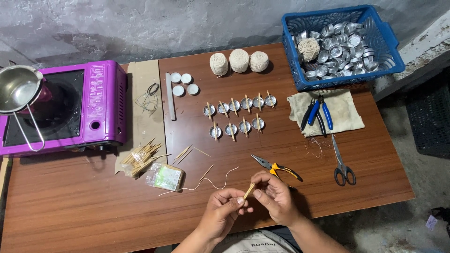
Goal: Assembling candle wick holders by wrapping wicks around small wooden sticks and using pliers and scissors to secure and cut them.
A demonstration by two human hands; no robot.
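Two hands, left (224, 207) and right (274, 197), fingers pinched on one toothpick (249, 190).

The table (93, 211) is reddish-brown with a wood grain. At ten o'clock sits a bright purple stove (101, 103) with a black top, and on it a shiny silver pan (16, 86). At one o'clock a blue basket (384, 42) holds silver metal cups (340, 51). Three cream balls of string (239, 61) lie at twelve o'clock, with white discs (183, 83) beside them. At two o'clock, blue-handled pliers (323, 112) rest on a beige cloth (347, 110). Black-handled scissors (343, 164) lie at three o'clock. Near centre, pliers with yellow-and-black handles (276, 167). The sticks (140, 157) are pale tan.
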